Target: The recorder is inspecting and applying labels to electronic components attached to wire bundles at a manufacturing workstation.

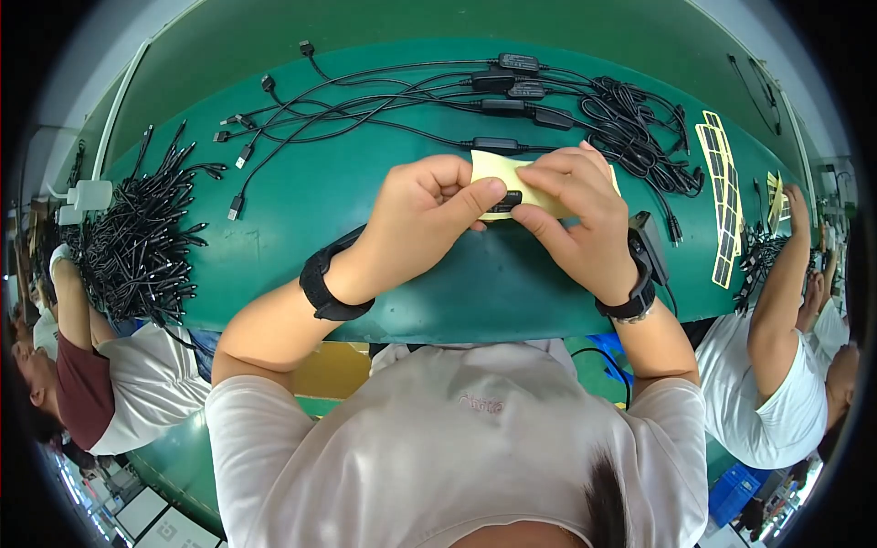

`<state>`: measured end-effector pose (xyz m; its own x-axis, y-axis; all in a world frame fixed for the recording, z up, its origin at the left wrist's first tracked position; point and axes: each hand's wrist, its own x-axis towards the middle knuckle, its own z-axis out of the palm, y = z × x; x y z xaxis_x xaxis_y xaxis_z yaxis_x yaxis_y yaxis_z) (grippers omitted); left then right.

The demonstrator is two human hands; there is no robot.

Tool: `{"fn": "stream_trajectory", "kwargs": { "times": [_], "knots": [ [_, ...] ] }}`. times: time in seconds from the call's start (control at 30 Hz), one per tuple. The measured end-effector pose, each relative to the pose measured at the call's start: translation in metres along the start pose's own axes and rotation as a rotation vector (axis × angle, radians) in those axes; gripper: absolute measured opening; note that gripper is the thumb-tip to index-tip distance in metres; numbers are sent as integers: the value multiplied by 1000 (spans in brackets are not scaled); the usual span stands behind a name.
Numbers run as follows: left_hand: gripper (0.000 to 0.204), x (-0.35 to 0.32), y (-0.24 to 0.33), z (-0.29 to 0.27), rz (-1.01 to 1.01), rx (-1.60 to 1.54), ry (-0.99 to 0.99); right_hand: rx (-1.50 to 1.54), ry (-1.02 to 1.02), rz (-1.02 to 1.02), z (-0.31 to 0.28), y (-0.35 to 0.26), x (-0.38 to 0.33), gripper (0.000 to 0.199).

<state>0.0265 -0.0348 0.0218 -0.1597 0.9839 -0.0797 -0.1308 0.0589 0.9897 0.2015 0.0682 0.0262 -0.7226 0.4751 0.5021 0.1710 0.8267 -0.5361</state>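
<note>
In front of my chest I hold a small sheet of yellow backing paper (491, 166) above the green table. My left hand (422, 208) is closed on its left edge, with the thumb on top and the other fingers curled beneath. Near the sheet's lower edge sits a black sticker (508, 200), between my two thumbs. My right hand (585, 212) pinches at its right end, thumb and fingertips close together over the paper. Whether the sticker has lifted off there cannot be made out. Just beyond the paper lies a black cable's inline box (496, 144).
Several black cables with inline boxes (519, 62) stretch across the green table (402, 283), their coils (630, 123) at the right. A large heap of cables (137, 228) lies at left. Strips of black stickers (722, 196) lie at right. Co-workers sit on both sides.
</note>
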Motion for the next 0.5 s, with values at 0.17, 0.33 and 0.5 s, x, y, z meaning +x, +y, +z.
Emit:
{"fn": "stream_trajectory", "kwargs": {
  "times": [0.17, 0.33, 0.5],
  "knots": [
    [21, 5, 2, 1, -27, -50, 31, -74, -28, -79, 0, 4, 2, 18],
    [28, 21, 6, -9, 533, 542, 238, -67, -4, -90, 0, 9, 6, 14],
    [17, 13, -11, -13, 553, 608, 83, -25, -97, -60, 0, 3, 1, 9]
  ]
}}
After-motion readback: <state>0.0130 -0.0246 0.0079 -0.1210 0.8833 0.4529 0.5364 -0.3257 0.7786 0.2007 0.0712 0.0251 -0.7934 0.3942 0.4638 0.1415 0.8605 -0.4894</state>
